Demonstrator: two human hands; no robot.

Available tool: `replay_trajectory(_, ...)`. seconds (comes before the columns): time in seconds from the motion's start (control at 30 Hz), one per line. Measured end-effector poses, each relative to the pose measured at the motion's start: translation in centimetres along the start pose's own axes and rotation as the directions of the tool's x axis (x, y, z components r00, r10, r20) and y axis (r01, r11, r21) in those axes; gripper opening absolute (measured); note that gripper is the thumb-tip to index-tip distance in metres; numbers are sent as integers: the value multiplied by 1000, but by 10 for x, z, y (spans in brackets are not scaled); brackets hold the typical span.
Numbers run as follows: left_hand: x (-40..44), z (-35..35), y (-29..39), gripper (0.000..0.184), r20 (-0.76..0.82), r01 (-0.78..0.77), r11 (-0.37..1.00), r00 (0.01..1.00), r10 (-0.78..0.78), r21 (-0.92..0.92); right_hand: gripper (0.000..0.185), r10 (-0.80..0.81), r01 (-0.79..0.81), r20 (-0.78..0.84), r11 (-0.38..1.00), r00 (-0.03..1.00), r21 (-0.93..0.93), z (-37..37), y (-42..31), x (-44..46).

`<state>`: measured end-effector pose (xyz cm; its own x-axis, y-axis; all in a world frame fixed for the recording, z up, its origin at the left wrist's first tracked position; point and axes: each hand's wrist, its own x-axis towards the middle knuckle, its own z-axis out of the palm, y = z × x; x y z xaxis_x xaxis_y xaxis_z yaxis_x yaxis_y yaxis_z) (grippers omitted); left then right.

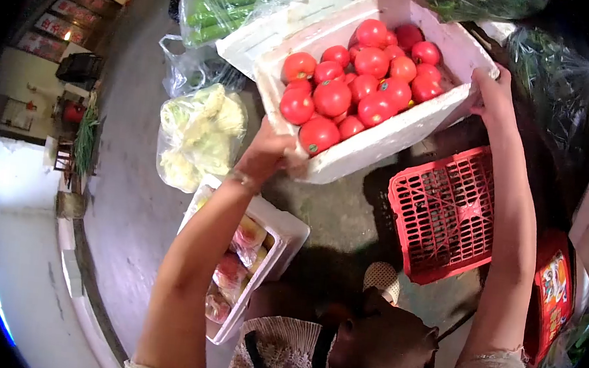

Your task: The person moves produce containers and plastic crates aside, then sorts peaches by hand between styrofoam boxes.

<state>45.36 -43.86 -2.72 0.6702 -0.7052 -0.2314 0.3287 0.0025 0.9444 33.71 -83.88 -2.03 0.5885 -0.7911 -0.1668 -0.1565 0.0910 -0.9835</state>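
Note:
A white foam box full of red tomatoes is held out before me, tilted so that its contents face me. My left hand is closed on its near left corner. At its right end, my right hand grips the rim, with some fingers hidden behind the wall. Several tomatoes carry small stickers. Behind this box lies another white foam piece, partly covered by it.
Cauliflower in a clear bag lies left of the box. Below it stands a foam box of wrapped fruit. A red plastic crate sits on the right. Bagged green vegetables lie at the top. A perforated shoe shows on the floor.

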Motion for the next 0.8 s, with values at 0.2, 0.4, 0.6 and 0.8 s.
replay_trajectory(0.2,-58,-26,-49,62,-292,114,993,951,-98,39,78,51,-29,86,972,995,-234,-21,9,-59)
replay_trajectory(0.4,-64,-13,-47,35,-235,-144,964,952,197,225,67,88,63,337,909,937,-412,-33,3,33)
replay_trajectory(0.6,-67,-13,-27,69,-234,-20,958,968,90,287,58,54,174,496,899,866,-402,-32,20,67)
replay_trajectory(0.8,-83,-24,45,67,-256,275,872,950,-181,405,55,87,114,525,935,847,-337,-48,18,46)
